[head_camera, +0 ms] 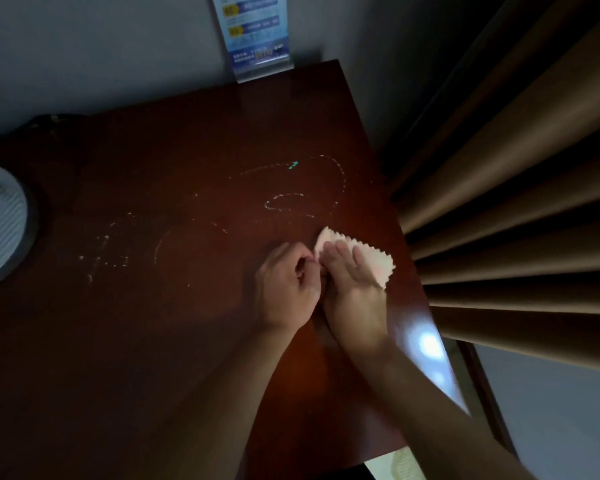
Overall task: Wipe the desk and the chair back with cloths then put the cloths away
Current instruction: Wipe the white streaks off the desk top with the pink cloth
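The dark red-brown desk (153,341) fills most of the view, and pale curved marks (291,199) with a small turquoise spot lie on its far right part. Brown curtains (516,202) hang in folds at the right edge of the desk. A grey round object (0,223) sits at the left edge, and a blue printed card stand (253,39) stands at the back against the wall. The right hand (357,285) lies with straight fingers flat on a pale cloth (378,265) with a zigzag edge, near the right edge of the desk. The left hand (288,285), with fingers curled, pinches the left corner of the cloth.
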`<move>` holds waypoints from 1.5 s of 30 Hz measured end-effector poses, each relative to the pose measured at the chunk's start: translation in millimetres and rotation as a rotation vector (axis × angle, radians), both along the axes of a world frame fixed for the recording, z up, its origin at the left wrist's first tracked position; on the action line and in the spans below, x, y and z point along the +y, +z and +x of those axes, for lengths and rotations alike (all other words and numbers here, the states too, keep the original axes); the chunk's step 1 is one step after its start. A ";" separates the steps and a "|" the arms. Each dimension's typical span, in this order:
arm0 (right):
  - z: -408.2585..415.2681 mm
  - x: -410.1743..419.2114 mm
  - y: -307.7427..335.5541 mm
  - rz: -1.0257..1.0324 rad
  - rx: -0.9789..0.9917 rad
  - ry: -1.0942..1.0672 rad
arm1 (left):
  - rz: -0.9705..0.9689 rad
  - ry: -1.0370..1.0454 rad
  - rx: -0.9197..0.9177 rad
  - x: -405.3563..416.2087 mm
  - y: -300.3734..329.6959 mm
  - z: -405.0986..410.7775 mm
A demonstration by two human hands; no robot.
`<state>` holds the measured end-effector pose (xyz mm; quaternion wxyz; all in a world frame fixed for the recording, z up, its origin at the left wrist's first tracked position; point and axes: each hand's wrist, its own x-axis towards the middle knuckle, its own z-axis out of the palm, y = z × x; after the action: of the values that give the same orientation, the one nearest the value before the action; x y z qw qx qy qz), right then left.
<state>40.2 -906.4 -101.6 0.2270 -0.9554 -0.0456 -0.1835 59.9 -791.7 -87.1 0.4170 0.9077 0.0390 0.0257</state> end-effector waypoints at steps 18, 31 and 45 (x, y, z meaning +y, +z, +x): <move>-13.9 -7.6 2.8 0.030 0.002 -0.008 | 0.109 0.036 0.000 3.1 -2.3 12.8; 86.9 -1.8 29.6 0.196 0.209 -0.146 | 0.233 0.107 -0.115 -2.9 -4.0 17.9; 179.4 18.6 27.3 0.068 0.289 0.049 | 0.175 0.069 -0.201 -2.5 -6.8 17.3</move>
<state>219.6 -887.8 -74.3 0.2680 -0.9622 -0.0293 -0.0397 77.2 -794.2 -94.0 0.3369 0.9316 0.0258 0.1343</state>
